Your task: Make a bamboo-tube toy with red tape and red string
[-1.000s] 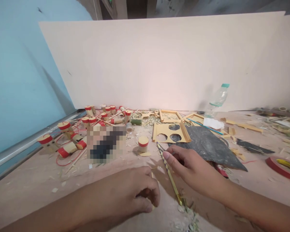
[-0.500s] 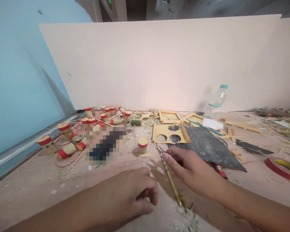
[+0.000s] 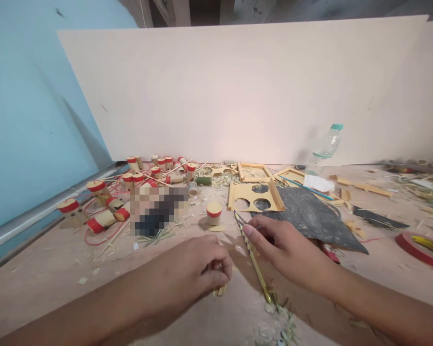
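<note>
My left hand (image 3: 202,266) is closed in a pinch low in the middle of the view. Small pale wood slivers (image 3: 221,291) show just under its fingertips. On the right, thumb and fingers of my right hand (image 3: 274,238) are closed at the upper end of a slim pen (image 3: 254,264) with a patterned yellowish barrel. Its gold end points down toward me. A thin dark pointed piece shows beside the pen's upper tip; I cannot tell what it is. Beyond my hands a short pale wooden cylinder (image 3: 214,215) with a red band stands upright.
A wooden frame with round holes (image 3: 234,192) lies ahead, beside a dark sheet (image 3: 306,216). Several red-banded cylinders (image 3: 95,190) with red cords are at left. A plastic bottle (image 3: 324,149), red tape roll (image 3: 418,257), wood shavings (image 3: 288,331) and pixelated patch (image 3: 157,211) are also around.
My left hand has shifted slightly up and left, and slivers now show below its fingertips. The right hand and the pen are nearly still.
</note>
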